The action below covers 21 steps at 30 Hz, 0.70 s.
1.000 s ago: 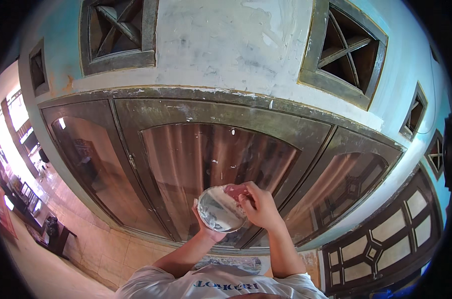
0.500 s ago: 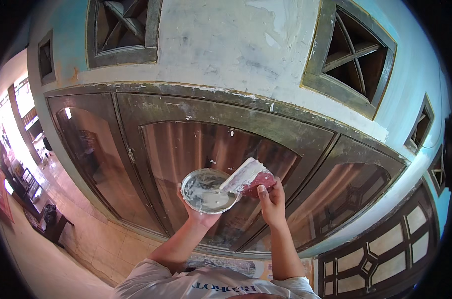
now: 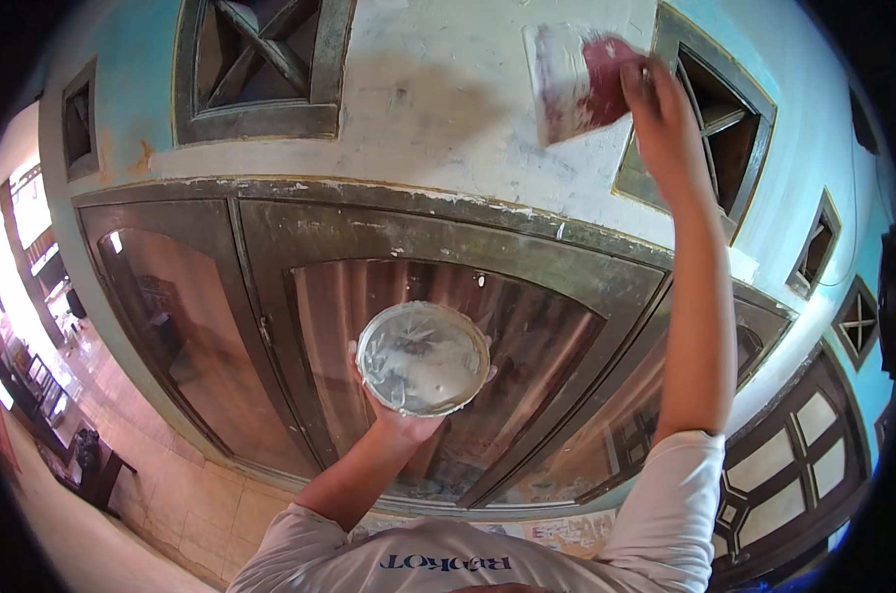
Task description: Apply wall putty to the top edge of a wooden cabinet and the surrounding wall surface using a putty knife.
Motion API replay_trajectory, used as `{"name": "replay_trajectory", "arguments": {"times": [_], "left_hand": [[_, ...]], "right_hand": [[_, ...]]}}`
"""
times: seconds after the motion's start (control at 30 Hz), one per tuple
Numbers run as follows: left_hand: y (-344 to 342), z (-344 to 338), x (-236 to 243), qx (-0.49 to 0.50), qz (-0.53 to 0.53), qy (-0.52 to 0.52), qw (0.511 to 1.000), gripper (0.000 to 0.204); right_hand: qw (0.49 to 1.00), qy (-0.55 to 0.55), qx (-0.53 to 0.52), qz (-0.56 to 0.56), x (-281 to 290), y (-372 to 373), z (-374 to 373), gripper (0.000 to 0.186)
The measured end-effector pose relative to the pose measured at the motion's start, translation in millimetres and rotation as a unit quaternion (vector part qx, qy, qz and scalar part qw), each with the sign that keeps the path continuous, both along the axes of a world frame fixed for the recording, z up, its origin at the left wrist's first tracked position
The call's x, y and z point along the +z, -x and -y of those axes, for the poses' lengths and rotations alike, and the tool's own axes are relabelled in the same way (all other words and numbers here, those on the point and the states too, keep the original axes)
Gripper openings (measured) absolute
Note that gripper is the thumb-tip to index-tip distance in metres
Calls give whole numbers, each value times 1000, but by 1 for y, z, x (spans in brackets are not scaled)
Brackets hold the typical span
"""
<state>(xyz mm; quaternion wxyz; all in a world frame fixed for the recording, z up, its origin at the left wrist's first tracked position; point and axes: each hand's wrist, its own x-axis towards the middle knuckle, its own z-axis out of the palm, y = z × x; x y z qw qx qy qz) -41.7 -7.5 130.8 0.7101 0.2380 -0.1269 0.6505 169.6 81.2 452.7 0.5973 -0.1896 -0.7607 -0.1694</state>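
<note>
My left hand [image 3: 405, 419] holds a round tub [image 3: 486, 366] from below and the side, in front of the glazed door. White putty [image 3: 430, 381] lies in the tub and is smeared over its inside. Raised to the upper right, my right hand [image 3: 662, 119] grips a wide putty knife [image 3: 578, 84] with a red, putty-smeared grip and a pale, coated blade. The blade is up at the patchy white wall [image 3: 418, 128], beside the right vent frame. I cannot tell whether its edge touches the wall.
Dark wooden vents with crossed bars [image 3: 260, 64] flank the wall patch. Below runs a door lintel [image 3: 389, 198] spotted with white, above glazed wooden doors [image 3: 448, 287] with curtains behind. To the lower left are floor tiles [image 3: 186, 504] and a dark low table [image 3: 102, 474].
My right hand has lifted the putty knife from the tub's rim up and right to the wall. The tub, still in my left hand, has shifted slightly in view.
</note>
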Motion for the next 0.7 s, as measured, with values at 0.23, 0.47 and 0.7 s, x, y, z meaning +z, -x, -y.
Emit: {"name": "replay_trajectory", "arguments": {"times": [0.23, 0.47, 0.7], "left_hand": [[43, -10, -47, 72, 1, 68, 995, 86], [66, -13, -47, 126, -9, 74, 989, 87], [78, -12, -41, 75, 36, 49, 995, 86]], "right_hand": [[876, -38, -467, 117, 129, 69, -18, 37], [902, -80, -408, 118, 146, 116, -2, 35], [892, -73, -440, 71, 156, 110, -15, 39]]}}
